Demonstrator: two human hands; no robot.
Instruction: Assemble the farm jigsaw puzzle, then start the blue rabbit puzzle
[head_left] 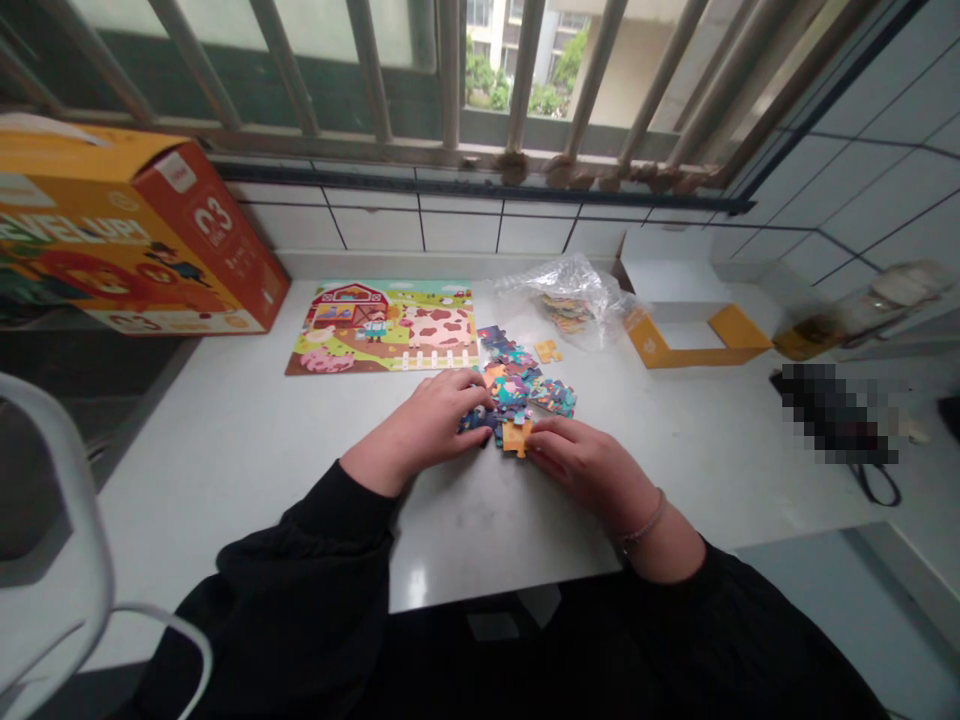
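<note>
White tubing (94, 540), one bent length cut off by the left edge, looms nearest my camera. Far left, one large orange box (202, 240) stands partly out of view. Right of it, one farm picture (386, 328) lies flat, its long axis running left to right. I have the left hand (450, 415) at the near left of the puzzle pile (514, 385), fingers curled over dark pieces; whether they grip one, I cannot tell. Overlap keeps me from counting the pile. At its near edge, my right hand (577, 455) pinches one orange piece (516, 437) by its right side; one tab points near, but fingers hide that side and I can't tell a long axis. One loose yellow piece (548, 351) lies beyond, just right of the pile. Farther, one clear bag (577, 300) blurs the pieces inside, uncountable. One open yellow box (686, 350) sits right of it. Far right, one dark object (832, 415) is pixelated beyond recognition.
</note>
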